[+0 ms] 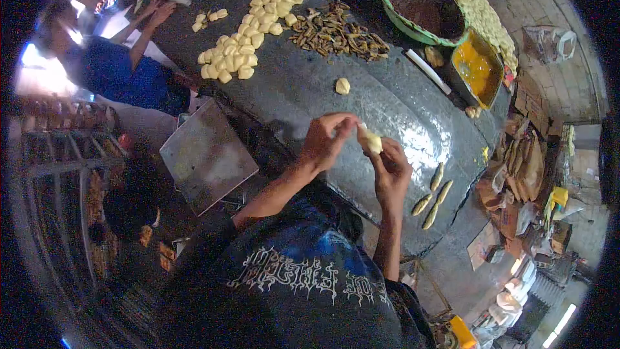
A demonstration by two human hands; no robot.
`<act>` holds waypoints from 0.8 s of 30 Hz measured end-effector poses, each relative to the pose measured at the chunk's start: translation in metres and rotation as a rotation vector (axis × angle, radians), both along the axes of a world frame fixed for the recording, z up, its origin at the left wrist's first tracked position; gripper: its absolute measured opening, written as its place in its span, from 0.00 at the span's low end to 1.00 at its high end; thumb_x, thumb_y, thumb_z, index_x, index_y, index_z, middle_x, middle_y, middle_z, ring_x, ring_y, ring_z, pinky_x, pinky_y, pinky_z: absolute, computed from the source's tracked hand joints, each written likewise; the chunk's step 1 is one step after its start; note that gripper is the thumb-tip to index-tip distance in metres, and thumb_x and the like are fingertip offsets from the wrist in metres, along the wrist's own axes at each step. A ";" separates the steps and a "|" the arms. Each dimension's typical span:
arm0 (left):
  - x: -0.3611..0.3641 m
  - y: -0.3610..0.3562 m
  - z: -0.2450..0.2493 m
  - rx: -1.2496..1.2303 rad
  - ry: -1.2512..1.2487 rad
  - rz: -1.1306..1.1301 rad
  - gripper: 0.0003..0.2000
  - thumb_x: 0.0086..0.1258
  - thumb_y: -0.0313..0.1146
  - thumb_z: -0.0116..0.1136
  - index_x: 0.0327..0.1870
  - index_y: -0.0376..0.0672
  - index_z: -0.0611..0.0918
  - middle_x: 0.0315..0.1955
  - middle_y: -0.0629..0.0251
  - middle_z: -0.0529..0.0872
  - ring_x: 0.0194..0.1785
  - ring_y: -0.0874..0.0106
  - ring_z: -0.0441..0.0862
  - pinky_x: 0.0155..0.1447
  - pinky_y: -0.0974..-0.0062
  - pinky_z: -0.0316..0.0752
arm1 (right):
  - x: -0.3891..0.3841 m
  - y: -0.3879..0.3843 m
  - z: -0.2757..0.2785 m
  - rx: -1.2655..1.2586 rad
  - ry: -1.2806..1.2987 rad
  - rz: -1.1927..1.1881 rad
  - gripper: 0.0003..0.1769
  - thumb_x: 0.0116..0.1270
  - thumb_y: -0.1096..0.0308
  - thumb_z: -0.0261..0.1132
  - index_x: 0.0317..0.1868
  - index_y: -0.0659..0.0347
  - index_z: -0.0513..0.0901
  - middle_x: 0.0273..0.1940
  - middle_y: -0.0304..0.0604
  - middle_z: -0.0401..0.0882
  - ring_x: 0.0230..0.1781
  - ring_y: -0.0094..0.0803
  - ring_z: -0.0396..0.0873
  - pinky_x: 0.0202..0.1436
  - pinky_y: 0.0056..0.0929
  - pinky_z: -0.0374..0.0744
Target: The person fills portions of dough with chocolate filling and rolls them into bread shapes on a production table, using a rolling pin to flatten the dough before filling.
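In front of my chest, above the dark worktable (290, 100), a pale piece of dough (372, 143) is held between my hands. My right hand (392, 169) is closed round its lower side. My left hand (328, 141) is closed in a pinch at its upper left end; the fingers hide part of that end. A single dough lump (342, 86) lies on the table beyond my hands. To the right, near the table edge, lie several slim shaped dough rolls (423, 204).
Many dough lumps (261, 19) and a pile of brown strips (339, 33) cover the far side. A green-rimmed basket (397, 19), a yellow-coated tray (478, 68) and a white rod (428, 71) sit at right. At left, a co-worker's hands (158, 13) touch another rod.
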State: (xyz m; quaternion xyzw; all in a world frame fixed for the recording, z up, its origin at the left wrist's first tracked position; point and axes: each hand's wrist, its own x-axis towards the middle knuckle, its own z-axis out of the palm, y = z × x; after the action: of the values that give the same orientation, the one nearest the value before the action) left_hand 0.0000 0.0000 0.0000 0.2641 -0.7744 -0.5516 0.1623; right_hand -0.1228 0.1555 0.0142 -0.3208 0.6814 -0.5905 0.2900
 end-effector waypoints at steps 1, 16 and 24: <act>-0.006 -0.001 0.010 -0.205 0.047 0.084 0.38 0.65 0.61 0.63 0.68 0.41 0.71 0.66 0.51 0.79 0.68 0.53 0.77 0.70 0.58 0.70 | 0.006 -0.014 0.002 -0.065 -0.066 -0.040 0.12 0.68 0.76 0.70 0.50 0.66 0.86 0.54 0.46 0.83 0.51 0.31 0.82 0.57 0.28 0.79; -0.058 0.077 0.051 -0.301 0.657 -0.398 0.11 0.65 0.45 0.69 0.33 0.47 0.87 0.48 0.60 0.90 0.56 0.58 0.87 0.62 0.61 0.79 | 0.003 0.063 0.047 -0.505 -1.173 -0.063 0.53 0.63 0.26 0.62 0.66 0.71 0.70 0.63 0.54 0.76 0.63 0.44 0.77 0.69 0.47 0.75; -0.067 -0.020 0.011 -0.164 0.499 0.069 0.40 0.58 0.44 0.77 0.71 0.40 0.72 0.69 0.49 0.75 0.70 0.53 0.75 0.75 0.60 0.65 | -0.145 0.005 0.090 -0.105 0.055 0.073 0.30 0.73 0.49 0.62 0.55 0.74 0.81 0.65 0.64 0.72 0.60 0.46 0.80 0.67 0.40 0.76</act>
State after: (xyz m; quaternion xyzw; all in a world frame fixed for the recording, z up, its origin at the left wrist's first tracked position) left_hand -0.0675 -0.0201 0.0106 0.1323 -0.7432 -0.5289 0.3878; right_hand -0.2682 0.1608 0.1045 -0.3764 0.6451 -0.6052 0.2754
